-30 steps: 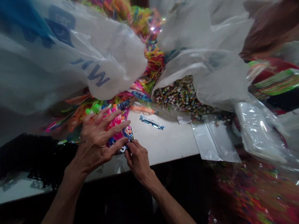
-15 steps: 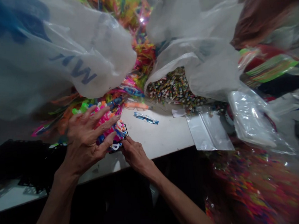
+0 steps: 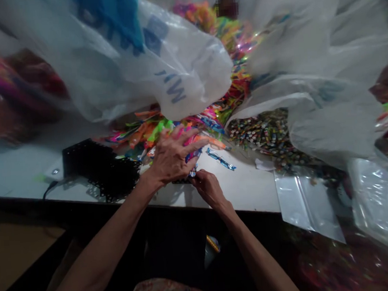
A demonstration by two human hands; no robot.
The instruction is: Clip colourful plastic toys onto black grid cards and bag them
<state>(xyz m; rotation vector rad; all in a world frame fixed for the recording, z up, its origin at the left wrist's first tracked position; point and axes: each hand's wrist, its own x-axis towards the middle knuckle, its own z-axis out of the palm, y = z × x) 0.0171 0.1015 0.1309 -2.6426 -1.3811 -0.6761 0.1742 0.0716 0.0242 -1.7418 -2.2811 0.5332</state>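
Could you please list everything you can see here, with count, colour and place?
Toy glasses pile: many, neon mixed colours, table centre under the left hand.
Loose glasses: one, blue, on the table right of the hands.
Large bag: one, clear with blue print, upper left.
Small tubes: many, multicoloured, spilling from a white bag at right.
Flat sleeves: a few, clear, table's right edge.
Mesh trays: black, left.
Table: one, white.
Left hand: spread on the pile.
Right hand: pinching at the pile's near edge.
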